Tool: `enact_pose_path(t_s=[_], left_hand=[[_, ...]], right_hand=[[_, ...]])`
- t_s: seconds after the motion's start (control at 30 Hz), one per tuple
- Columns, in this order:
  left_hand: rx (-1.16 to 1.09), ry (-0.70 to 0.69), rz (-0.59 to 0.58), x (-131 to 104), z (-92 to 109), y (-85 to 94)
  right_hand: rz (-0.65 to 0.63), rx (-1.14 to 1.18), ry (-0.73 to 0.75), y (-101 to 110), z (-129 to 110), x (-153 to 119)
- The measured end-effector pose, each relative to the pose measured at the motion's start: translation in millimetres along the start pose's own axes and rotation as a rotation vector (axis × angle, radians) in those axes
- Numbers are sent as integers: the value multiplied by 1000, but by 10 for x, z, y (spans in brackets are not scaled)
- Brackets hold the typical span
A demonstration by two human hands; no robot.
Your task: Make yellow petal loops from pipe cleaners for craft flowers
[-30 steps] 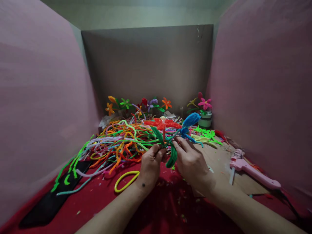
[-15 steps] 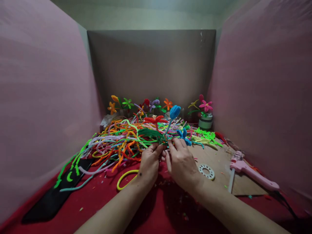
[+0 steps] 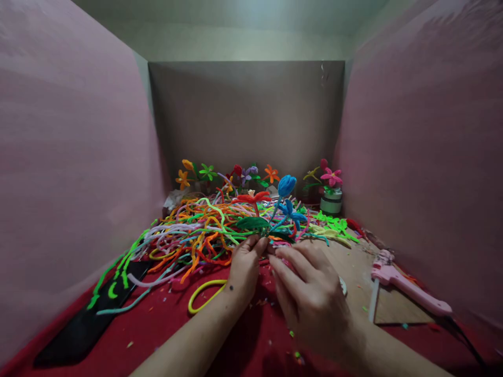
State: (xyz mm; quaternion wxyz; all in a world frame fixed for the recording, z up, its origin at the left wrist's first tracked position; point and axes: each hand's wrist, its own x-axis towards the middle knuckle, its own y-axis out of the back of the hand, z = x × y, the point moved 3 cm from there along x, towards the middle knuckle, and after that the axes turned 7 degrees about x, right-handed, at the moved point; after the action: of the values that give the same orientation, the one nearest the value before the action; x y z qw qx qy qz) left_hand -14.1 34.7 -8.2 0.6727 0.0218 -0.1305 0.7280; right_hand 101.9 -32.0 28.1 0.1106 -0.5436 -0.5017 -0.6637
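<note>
My left hand (image 3: 245, 267) is closed, thumb and finger pinching the base of a small pipe-cleaner flower bouquet. In the bouquet stand a red flower (image 3: 253, 198) with a pale centre, a blue tulip-like bud (image 3: 287, 185), a blue open flower (image 3: 293, 213) and dark green leaves (image 3: 253, 223). The lower stem ends are hidden by my fingers. My right hand (image 3: 314, 290) is just right of the base, fingertips close to the left thumb. Its fingers are bent and apart, with nothing visible between them.
A tangled heap of coloured pipe cleaners (image 3: 188, 230) lies behind my hands. A pink glue gun (image 3: 412, 290) rests on a cardboard sheet (image 3: 356, 262) at right. A yellow-handled loop (image 3: 196, 297) and a black flat strip (image 3: 74, 335) lie left. Finished flowers (image 3: 332, 177) stand behind.
My right hand has drawn back from the stems, toward me and right. The blue open flower now stands up beside the blue bud. My left hand keeps its grip.
</note>
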Motion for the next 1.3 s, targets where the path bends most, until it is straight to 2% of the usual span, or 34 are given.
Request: enact_pose_path(t_s=[0.13, 0.2, 0.3, 0.37, 0.43, 0.53, 0.7, 0.87, 0.97, 1.07, 1.17, 1.3], left_hand=[[-53, 40, 13, -20, -10, -11], [-82, 21, -19, -44, 28, -34], [-68, -27, -60, -83, 110, -58], [-124, 22, -77, -88, 117, -62], [-228, 122, -95, -76, 81, -60], [-310, 191, -115, -52, 40, -47], [-321, 120, -237, -39, 46, -31], [-205, 121, -149, 85, -132, 88], [-99, 133, -153, 160, -218, 147], [-45, 89, -160, 178, -208, 170], [9, 127, -156, 165, -199, 166], [86, 116, -135, 158, -177, 165]], right_hand=[[-122, 335, -307, -155, 119, -170], [-100, 495, -460, -259, 256, -164], [-54, 860, -643, -399, 398, -74], [-11, 1074, -718, -460, 420, -7], [37, 1167, -767, -495, 413, 34], [77, 1214, -790, -532, 408, 49], [33, 1296, -764, -629, 524, 76], [92, 1167, -807, -630, 717, 125], [126, 1041, -806, -600, 796, 96], [102, 1019, -808, -617, 849, 48], [37, 1008, -828, -639, 876, 26], [37, 930, -711, -607, 896, 35]])
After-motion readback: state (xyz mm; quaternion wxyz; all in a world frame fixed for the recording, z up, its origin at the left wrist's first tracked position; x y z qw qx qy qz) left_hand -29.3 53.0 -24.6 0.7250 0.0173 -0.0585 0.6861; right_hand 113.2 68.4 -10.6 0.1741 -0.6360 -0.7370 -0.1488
